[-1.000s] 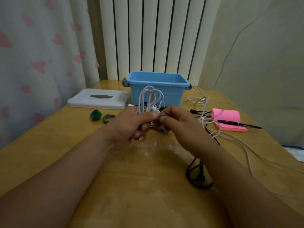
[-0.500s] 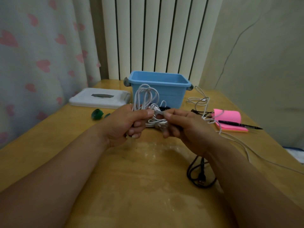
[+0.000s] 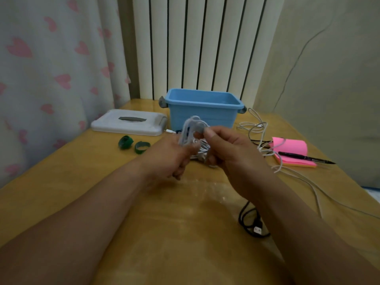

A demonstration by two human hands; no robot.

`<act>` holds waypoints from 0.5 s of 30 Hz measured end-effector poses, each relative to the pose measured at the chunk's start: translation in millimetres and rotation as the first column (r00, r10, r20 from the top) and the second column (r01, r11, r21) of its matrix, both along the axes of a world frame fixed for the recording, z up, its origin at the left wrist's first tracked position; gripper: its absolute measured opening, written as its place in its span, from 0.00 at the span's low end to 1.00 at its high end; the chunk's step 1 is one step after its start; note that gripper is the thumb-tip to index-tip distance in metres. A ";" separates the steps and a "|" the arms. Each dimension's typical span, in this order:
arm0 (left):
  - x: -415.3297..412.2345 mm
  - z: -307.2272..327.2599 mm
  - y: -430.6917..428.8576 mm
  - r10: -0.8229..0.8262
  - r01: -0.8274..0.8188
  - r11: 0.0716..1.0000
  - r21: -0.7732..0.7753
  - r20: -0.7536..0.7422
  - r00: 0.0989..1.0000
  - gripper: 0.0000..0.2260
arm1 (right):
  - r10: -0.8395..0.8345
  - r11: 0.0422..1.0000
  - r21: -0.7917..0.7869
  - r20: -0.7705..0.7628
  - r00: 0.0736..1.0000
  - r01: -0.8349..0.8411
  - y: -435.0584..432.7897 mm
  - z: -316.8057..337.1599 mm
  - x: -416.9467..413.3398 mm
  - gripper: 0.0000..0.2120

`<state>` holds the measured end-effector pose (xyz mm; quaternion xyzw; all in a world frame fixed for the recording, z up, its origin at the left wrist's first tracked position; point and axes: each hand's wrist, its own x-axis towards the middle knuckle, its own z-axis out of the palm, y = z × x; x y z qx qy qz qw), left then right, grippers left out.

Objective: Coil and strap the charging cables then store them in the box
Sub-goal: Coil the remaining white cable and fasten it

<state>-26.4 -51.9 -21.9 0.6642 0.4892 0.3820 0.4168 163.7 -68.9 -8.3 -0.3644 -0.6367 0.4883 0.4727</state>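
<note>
Right hand [image 3: 230, 153] lifted since the earlier frame, now pinching the top loops of the white cable coil [image 3: 191, 134]; left hand [image 3: 170, 157] clenched round its lower part
Table [image 3: 61, 192]: wooden, bears all items. Blue box [image 3: 201, 118]: open, just behind the coil; lid [image 3: 129, 125] to its left. Coil: held above the table, blurred, no green strap seen on it. Loose white cable [image 3: 257, 130], black cable [image 3: 253, 225]: uncoiled, at right. Green straps [image 3: 125, 142]: two, left of the hands, apart from them. Risk, as judged: reaching for a strap frees one hand, so unbound loops may spring open or snag the loose cable
</note>
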 end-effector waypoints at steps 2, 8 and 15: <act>10.6 -0.2 -2.3 0.025 0.032 0.975 0.222 -0.251 0.968 0.08 | -0.079 0.993 0.096 0.102 0.992 0.070 -4.5 -4.9 -14.3 0.11; 24.0 11.7 -6.0 -0.011 0.161 0.941 0.299 -0.448 0.894 0.09 | -0.455 0.870 0.292 0.169 0.874 0.397 4.9 -23.7 -21.6 0.19; 23.8 10.0 -16.8 -0.117 0.151 0.978 -0.144 0.219 0.969 0.14 | -0.448 0.872 0.285 0.141 0.883 0.397 3.8 -24.1 -17.5 0.17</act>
